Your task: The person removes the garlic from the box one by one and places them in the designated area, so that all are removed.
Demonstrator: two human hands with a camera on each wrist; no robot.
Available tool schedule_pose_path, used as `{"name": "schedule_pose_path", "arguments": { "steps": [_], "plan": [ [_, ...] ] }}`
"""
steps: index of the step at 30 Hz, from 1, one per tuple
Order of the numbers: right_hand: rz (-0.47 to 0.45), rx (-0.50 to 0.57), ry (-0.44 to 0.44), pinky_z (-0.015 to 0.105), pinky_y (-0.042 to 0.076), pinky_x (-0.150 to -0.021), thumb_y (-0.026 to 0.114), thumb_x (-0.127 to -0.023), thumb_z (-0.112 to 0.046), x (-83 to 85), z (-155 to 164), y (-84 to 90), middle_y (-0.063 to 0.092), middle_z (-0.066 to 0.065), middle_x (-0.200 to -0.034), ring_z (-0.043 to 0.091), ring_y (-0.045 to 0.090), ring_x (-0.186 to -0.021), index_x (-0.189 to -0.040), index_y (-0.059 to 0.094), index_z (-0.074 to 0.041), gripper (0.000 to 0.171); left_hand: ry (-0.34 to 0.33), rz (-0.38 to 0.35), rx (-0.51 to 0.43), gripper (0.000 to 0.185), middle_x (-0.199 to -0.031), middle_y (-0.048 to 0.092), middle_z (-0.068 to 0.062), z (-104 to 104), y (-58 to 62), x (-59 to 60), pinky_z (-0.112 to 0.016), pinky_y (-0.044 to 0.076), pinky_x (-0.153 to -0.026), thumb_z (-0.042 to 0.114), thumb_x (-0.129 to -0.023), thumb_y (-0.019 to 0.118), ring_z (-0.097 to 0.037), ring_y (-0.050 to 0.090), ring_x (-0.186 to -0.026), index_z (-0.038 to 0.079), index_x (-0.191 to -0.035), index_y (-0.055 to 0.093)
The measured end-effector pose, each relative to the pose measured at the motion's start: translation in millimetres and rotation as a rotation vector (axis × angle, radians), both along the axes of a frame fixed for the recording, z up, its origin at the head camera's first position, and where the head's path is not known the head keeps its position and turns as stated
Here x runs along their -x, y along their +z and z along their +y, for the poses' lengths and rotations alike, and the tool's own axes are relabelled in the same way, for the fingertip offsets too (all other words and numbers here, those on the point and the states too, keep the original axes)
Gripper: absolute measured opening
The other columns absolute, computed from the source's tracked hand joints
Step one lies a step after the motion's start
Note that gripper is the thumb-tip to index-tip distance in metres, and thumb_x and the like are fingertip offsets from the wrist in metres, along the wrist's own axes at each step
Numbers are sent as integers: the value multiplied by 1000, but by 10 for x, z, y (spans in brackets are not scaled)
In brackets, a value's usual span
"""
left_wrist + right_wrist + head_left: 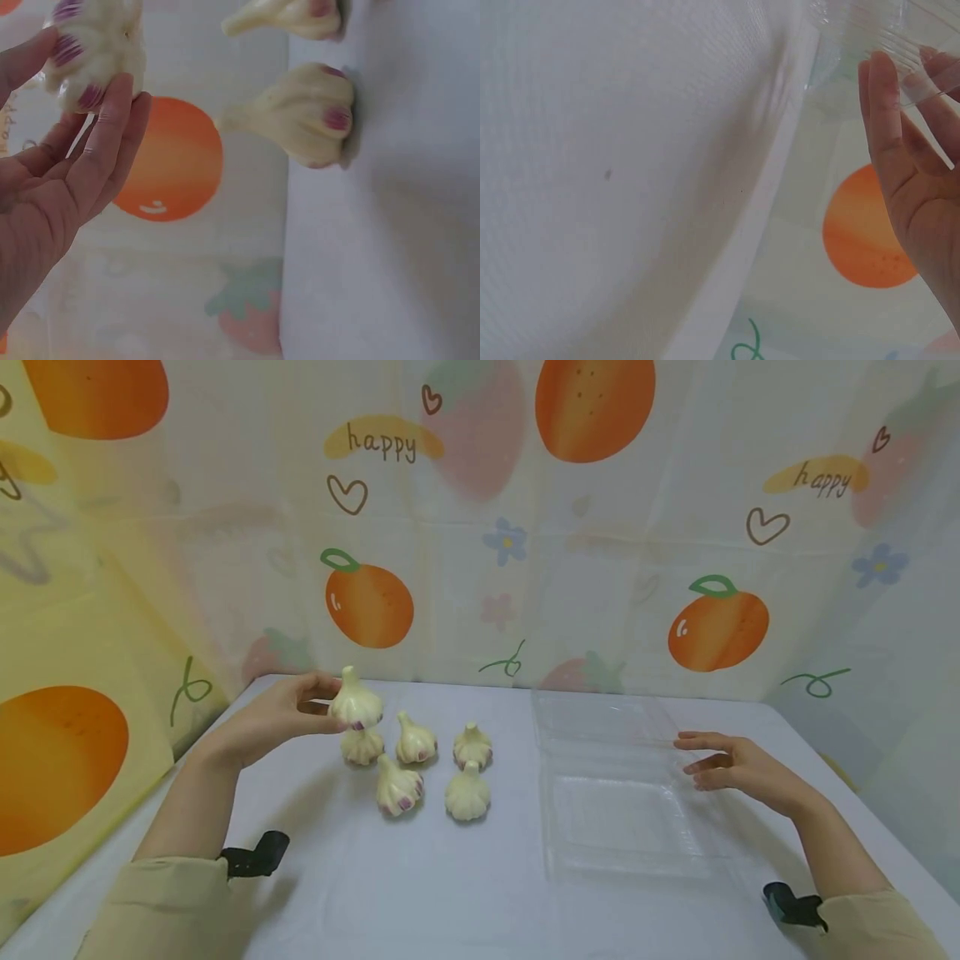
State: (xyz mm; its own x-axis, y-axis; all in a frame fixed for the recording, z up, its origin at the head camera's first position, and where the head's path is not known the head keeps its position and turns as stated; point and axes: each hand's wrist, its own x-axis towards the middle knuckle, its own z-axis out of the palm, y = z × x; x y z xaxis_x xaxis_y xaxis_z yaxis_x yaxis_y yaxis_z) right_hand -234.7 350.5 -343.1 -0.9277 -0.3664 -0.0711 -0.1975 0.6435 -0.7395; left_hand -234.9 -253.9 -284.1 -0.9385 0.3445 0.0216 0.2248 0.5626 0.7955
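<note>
My left hand (281, 714) pinches a whole garlic bulb (356, 700) between thumb and fingers, raised above the table with its stem up. Purple-streaked cloves show on that bulb's underside in the left wrist view. Below and to the right of it, several more garlic bulbs (400, 787) stand on the white table. At the right, a clear plastic box (615, 860) with its lid part folded open lies on the tabletop. My right hand (738, 768) holds the box's right edge, and the right wrist view shows the thin clear plastic (915, 94) between its thumb and fingers.
A white cloth covers the table (420, 902). Behind it hangs a curtain (450, 577) printed with oranges and strawberries, and a yellowish side of it runs down at the left. Black straps with small dark mounts (255, 856) sit on both wrists.
</note>
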Motion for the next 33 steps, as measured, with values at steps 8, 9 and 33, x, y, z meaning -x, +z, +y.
{"name": "schedule_pose_path", "arguments": {
  "steps": [8, 9, 33],
  "plan": [
    [-5, 7, 6, 20, 53, -79, 60, -87, -21, 0, -2, -4, 27, 23, -151, 21, 63, -107, -136, 45, -5, 53, -39, -75, -7, 54, -129, 50, -9, -183, -207, 104, -30, 46, -95, 29, -80, 71, -29, 48, -124, 9, -124, 47],
    [-6, 6, 6, 20, 53, -79, 60, -87, -21, 0, -2, -3, 26, 23, -151, 20, 63, -106, -136, 45, -5, 53, -48, -92, -5, 53, -128, 50, -9, -208, -233, 112, -29, 46, -94, 28, -80, 72, -29, 48, -124, 9, -124, 47],
    [0, -16, 5, 20, 53, -78, 59, -88, -22, -10, -25, 17, 27, 23, -151, 21, 63, -107, -136, 45, -5, 54, -196, -323, 89, 53, -125, 49, -12, -272, -555, 171, -27, 45, -89, 15, -74, 75, -27, 49, -121, 5, -118, 47]
  ]
}}
